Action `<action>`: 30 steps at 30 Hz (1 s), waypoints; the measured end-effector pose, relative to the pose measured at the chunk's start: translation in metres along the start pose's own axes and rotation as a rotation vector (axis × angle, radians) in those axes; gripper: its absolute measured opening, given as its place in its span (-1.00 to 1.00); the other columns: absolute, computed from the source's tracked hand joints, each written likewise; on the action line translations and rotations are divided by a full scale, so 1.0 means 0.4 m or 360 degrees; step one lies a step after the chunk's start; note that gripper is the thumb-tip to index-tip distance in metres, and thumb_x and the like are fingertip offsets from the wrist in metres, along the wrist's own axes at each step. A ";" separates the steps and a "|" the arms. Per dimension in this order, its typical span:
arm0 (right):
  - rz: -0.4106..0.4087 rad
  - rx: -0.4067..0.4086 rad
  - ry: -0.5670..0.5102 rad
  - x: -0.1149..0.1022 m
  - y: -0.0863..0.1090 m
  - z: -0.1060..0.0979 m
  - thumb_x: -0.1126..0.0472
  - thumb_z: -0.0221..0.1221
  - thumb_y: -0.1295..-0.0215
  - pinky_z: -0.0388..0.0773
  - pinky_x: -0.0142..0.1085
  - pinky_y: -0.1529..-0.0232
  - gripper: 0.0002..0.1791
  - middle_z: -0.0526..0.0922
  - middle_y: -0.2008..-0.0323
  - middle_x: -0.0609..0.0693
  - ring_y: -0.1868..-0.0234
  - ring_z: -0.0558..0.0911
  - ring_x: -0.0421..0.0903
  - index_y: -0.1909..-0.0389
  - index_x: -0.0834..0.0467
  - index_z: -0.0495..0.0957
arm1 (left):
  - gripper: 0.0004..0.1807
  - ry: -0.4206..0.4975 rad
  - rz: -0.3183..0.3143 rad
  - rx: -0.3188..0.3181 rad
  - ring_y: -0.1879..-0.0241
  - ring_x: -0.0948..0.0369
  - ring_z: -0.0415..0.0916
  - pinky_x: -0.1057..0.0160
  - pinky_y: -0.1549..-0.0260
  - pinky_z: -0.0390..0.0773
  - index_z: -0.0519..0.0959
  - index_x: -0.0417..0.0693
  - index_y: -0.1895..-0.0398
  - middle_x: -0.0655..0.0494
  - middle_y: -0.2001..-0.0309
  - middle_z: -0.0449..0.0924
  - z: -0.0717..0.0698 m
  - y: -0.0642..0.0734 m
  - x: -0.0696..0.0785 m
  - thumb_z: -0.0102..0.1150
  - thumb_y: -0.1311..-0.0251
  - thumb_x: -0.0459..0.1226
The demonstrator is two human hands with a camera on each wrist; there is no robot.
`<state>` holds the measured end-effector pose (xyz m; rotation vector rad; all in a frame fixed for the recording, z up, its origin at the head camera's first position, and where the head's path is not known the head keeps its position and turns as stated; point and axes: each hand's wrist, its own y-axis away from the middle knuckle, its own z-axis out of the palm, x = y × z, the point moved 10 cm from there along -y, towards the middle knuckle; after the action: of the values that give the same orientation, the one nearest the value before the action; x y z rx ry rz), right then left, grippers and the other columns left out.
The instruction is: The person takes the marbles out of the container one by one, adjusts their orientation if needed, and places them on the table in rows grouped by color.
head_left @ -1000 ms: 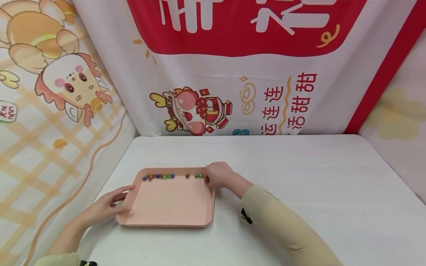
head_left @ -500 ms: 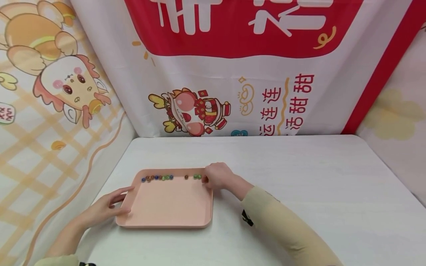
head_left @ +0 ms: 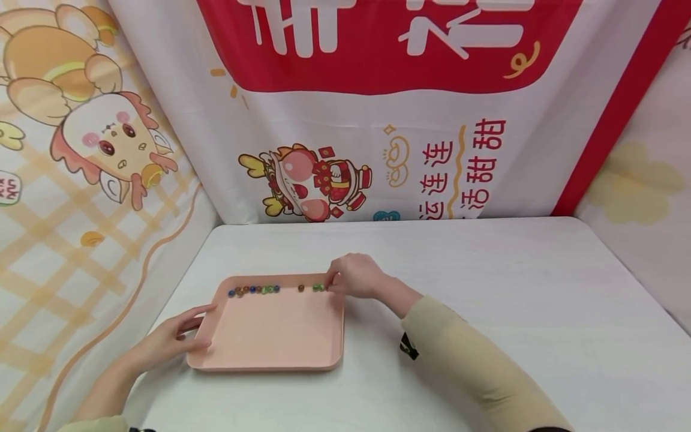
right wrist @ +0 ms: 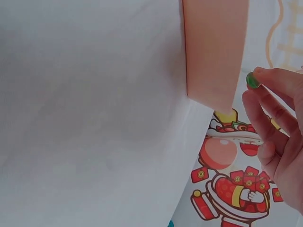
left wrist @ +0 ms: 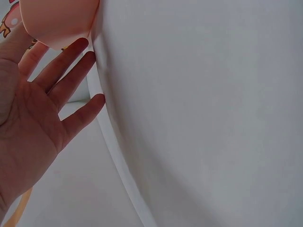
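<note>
White table (head_left: 486,318) across the lower half of the head view, with a printed back cloth (head_left: 378,114) above, a left cloth (head_left: 89,186) and a right cloth (head_left: 648,186) at either side. Broad open stretch of table from right of center to the right edge of the frame; narrower strips beyond the tray's far rim and along its left side; more table below the near rim.

One tray (head_left: 275,333), pink, flat on the table, left of center. Two hands at it, with two beige sleeves (head_left: 475,354).

Left hand (head_left: 167,342), lower left: rests against the tray's left wall, fingers straight and spread, grip wide. Right hand (head_left: 358,276), at the tray's upper right corner: narrow grip, pinches one green marble (right wrist: 252,80) between thumb and finger, just beside the tray wall in the right wrist view.

Marbles (head_left: 252,289) inside, along the far wall: nine toward the upper left corner, apparently three blue, four brown, two green; one brown apart, right of these; two green near the right fingertips. Exact count there too small to tell.
</note>
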<state>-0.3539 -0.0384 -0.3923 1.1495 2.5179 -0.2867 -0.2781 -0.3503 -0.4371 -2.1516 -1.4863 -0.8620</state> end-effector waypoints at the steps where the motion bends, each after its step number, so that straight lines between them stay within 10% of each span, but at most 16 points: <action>1: -0.0009 0.0009 -0.0023 0.003 0.003 -0.007 0.14 0.34 -0.21 0.47 -0.33 0.20 -0.90 0.68 0.30 -0.24 0.29 0.54 -0.19 0.27 -0.02 0.77 | -0.22 -0.0004 0.0004 0.0001 -0.11 0.45 0.39 0.15 0.13 0.47 0.28 -0.17 -0.40 -0.23 -0.25 0.42 0.000 0.000 0.002 0.38 -0.14 -0.20; 11: -0.0003 0.0008 -0.0413 0.073 0.034 -0.061 0.23 0.30 -0.26 0.55 -0.39 0.23 -0.86 0.66 0.23 -0.17 0.25 0.60 -0.23 0.17 0.05 0.73 | -0.24 0.0030 0.0067 -0.0008 -0.11 0.46 0.38 0.27 0.14 0.48 0.26 -0.22 -0.40 -0.27 -0.24 0.42 0.003 0.003 0.010 0.35 -0.16 -0.23; 30: 0.0161 0.0091 -0.0473 0.238 0.073 -0.078 0.34 0.28 -0.25 0.54 -0.30 0.21 -0.84 0.64 0.26 -0.07 0.22 0.58 -0.14 0.16 0.21 0.71 | -0.25 0.0121 0.0102 -0.0005 -0.10 0.51 0.37 0.36 0.14 0.48 0.25 -0.26 -0.40 -0.36 -0.23 0.40 0.005 0.006 0.012 0.35 -0.17 -0.28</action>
<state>-0.3966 0.0561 -0.4028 1.1565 2.1995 -0.4684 -0.2742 -0.3464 -0.4352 -2.1324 -1.3725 -0.9135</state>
